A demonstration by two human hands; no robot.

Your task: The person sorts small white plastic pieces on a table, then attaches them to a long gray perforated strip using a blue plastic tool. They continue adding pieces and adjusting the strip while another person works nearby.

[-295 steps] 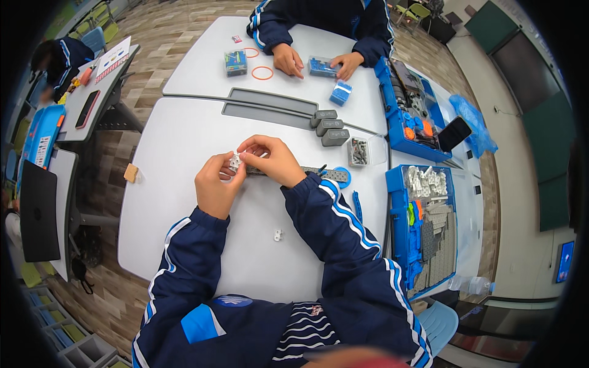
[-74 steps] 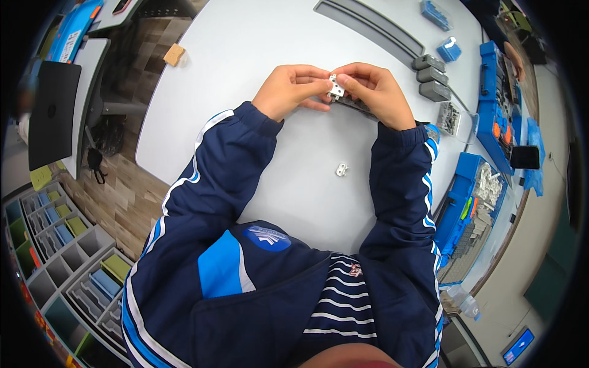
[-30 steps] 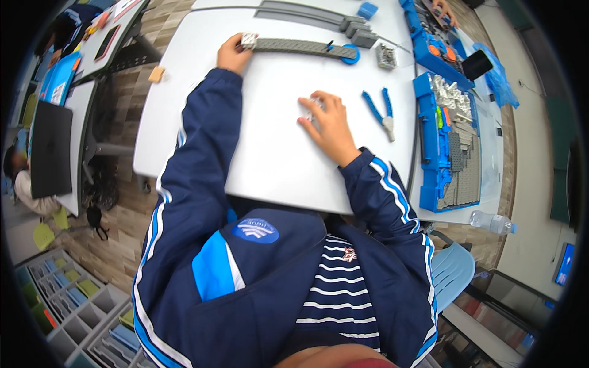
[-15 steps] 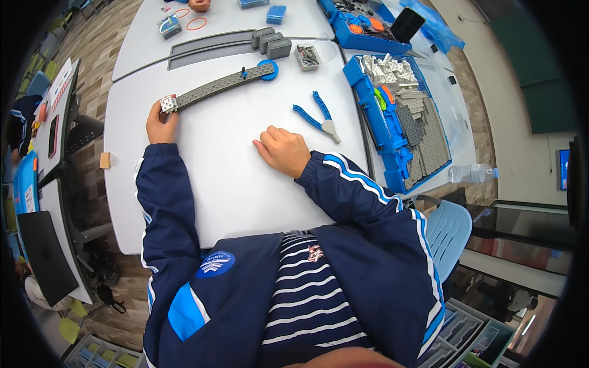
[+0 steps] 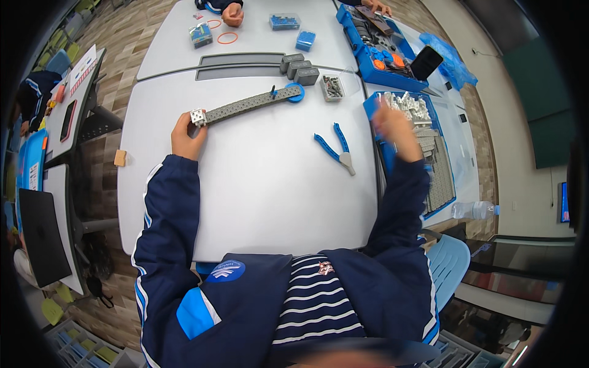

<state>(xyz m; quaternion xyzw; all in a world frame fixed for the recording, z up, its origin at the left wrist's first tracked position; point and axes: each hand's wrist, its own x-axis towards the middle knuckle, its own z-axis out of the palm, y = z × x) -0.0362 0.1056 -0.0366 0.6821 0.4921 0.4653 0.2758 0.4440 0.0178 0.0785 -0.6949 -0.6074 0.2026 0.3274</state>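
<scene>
L hand (image 5: 186,136) at 10 o'clock, arm stretched out over the white table (image 5: 257,184), fingers pinched on the small white block (image 5: 197,116) at the near end of the grey perforated beam (image 5: 251,103); beam lies flat, running toward 12 to a blue round piece (image 5: 295,93). R hand (image 5: 392,126) at 2 o'clock, raised over the blue parts tray (image 5: 429,159), blurred, can't tell its grip. Blue pliers (image 5: 336,147) lie btwn the hands. Wood-pattern floor (image 5: 129,55) around, blue chair (image 5: 448,264) at 4.

Your right hand (image 5: 392,129) is motion-blurred over the blue parts tray (image 5: 442,184); its fingers cannot be told apart. The small clear box (image 5: 332,87) holds contents too small to identify.
</scene>
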